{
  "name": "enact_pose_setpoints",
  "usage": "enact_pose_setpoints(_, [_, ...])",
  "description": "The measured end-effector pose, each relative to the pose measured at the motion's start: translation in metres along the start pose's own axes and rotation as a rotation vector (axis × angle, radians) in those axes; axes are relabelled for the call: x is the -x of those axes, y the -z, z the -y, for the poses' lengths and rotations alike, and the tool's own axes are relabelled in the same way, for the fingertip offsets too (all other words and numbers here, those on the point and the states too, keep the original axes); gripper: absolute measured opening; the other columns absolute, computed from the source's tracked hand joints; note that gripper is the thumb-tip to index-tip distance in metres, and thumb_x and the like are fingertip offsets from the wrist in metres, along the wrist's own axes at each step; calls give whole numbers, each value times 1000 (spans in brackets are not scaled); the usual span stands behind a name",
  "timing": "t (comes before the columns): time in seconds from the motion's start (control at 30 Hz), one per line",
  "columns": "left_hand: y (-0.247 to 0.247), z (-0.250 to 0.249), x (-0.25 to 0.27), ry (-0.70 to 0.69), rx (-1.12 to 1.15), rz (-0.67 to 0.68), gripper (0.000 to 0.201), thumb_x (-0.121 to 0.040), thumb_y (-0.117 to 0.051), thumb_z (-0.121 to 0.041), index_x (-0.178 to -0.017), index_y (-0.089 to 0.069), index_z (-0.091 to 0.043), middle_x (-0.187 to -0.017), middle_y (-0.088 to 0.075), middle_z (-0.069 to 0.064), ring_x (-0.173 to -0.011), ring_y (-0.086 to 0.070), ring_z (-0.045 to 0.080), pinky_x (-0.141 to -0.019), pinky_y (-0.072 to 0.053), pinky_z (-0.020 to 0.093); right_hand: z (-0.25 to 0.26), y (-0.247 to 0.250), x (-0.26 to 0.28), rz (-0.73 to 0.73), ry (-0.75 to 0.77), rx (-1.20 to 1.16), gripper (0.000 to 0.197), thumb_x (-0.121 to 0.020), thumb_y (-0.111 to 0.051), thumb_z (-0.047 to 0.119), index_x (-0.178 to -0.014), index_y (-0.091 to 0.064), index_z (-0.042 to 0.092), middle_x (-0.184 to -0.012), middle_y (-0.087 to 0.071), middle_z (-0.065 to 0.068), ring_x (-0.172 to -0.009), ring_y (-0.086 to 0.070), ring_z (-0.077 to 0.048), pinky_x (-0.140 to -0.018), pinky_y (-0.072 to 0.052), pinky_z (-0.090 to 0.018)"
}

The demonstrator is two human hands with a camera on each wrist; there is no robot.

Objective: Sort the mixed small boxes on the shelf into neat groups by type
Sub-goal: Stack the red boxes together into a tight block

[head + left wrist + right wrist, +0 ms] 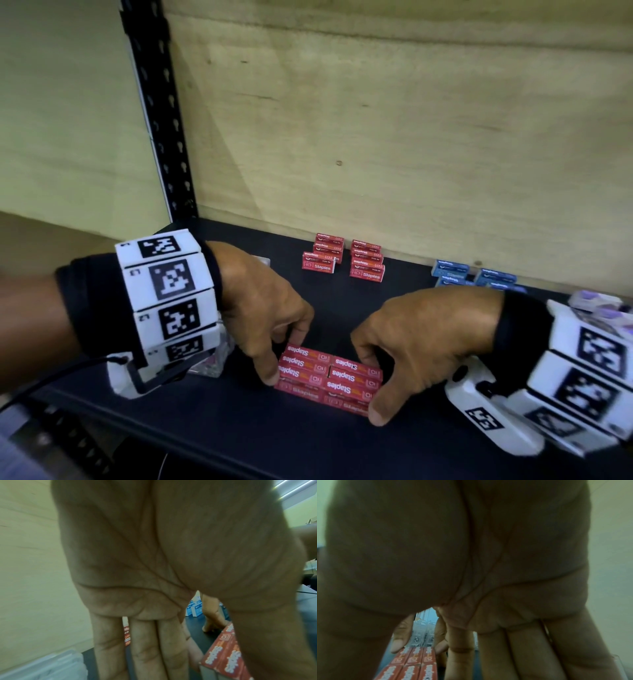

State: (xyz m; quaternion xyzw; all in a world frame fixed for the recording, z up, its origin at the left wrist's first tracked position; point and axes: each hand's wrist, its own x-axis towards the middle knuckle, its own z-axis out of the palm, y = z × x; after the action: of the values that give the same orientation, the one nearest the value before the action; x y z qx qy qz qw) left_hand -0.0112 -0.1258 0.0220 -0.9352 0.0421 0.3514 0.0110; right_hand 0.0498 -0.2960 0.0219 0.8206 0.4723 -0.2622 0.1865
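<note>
A tight block of several red staples boxes [329, 377] lies near the front of the dark shelf [239, 438]. My left hand [284, 356] pinches its left end, thumb in front and fingers behind. My right hand [371, 387] pinches the right end the same way. In the left wrist view my fingers [145, 649] point down beside the red block [223, 655]. The right wrist view shows the red block [412, 662] below my palm, with the other hand's fingertips [400, 641] on its far end. A second group of red boxes [342, 260] stands at the back.
Several blue boxes [472, 274] sit at the back right against the plywood wall [376, 137]. A clear plastic case [212, 363] lies under my left wrist. The black slotted upright [154, 102] rises at the left rear corner.
</note>
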Motion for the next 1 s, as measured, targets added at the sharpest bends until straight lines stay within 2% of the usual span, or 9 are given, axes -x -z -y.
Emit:
enact_pose_setpoints(0.07, [0,0,0,4,4,2,47,-80,-73,-48,-118,-48,-35,-113,-58,-16,-90,-56,-1,-75,-46,19,0,0,0,4,7,-8,47,-73,-73,66,-103,-61,32,-87,-62,13,-75,-56,-4,-58,-39,-25])
enact_pose_setpoints(0.2, [1,-2,0,13,-3,17,48,-79,-74,-46,-119,-49,-34,-119,-60,-11,-102,-60,5,-87,-51,27,0,0,-2,17,7,-16,48,-73,-73,66,-107,-60,34,-91,-63,15,-78,-57,-4,-61,-40,-26])
enact_pose_setpoints(0.33, [3,-2,-1,12,9,27,49,-78,-76,-45,-118,-50,-32,-119,-63,-9,-100,-62,6,-85,-50,25,0,3,-2,51,11,-29,55,-71,-75,66,-115,-58,37,-93,-61,17,-80,-56,-1,-64,-41,-24])
enact_pose_setpoints(0.4, [5,0,-2,12,39,43,51,-78,-77,-43,-119,-51,-31,-120,-64,-5,-100,-63,8,-84,-49,24,-3,6,-1,75,11,-54,58,-69,-77,65,-117,-57,39,-96,-62,17,-85,-58,-2,-71,-46,-25])
enact_pose_setpoints(0.5, [11,3,-2,30,94,44,54,-78,-78,-42,-123,-50,-31,-119,-65,-9,-103,-63,7,-89,-51,24,-9,12,-1,104,2,-79,61,-69,-80,61,-122,-56,41,-115,-62,16,-101,-60,-7,-91,-51,-31])
enact_pose_setpoints(0.6, [22,8,-8,44,102,-32,46,-82,-73,-44,-120,-53,-29,-111,-70,-6,-99,-64,8,-91,-51,27,-19,23,-4,82,-5,-86,56,-74,-78,57,-123,-59,38,-120,-63,14,-106,-60,-9,-99,-49,-34])
enact_pose_setpoints(0.77, [53,28,-30,64,86,-313,22,-86,-68,-38,-104,-63,-26,-91,-73,-4,-84,-68,13,-65,-46,22,-48,57,-25,-79,-66,-101,40,-82,-76,48,-115,-64,30,-108,-74,2,-100,-68,-17,-95,-52,-34])
enact_pose_setpoints(0.9, [75,38,-53,139,-33,-434,13,-86,-69,-32,-98,-66,-28,-77,-64,-11,-72,-59,6,-65,-44,24,-75,80,-52,-162,-146,-66,27,-83,-76,41,-105,-68,27,-96,-76,1,-93,-69,-19,-90,-53,-34])
enact_pose_setpoints(1.0, [84,47,-74,171,-55,-410,18,-84,-73,-26,-101,-68,-23,-76,-58,-12,-68,-53,5,-63,-45,22,-88,84,-72,-161,-196,-44,22,-84,-77,32,-102,-69,24,-92,-75,1,-87,-67,-20,-82,-53,-32])
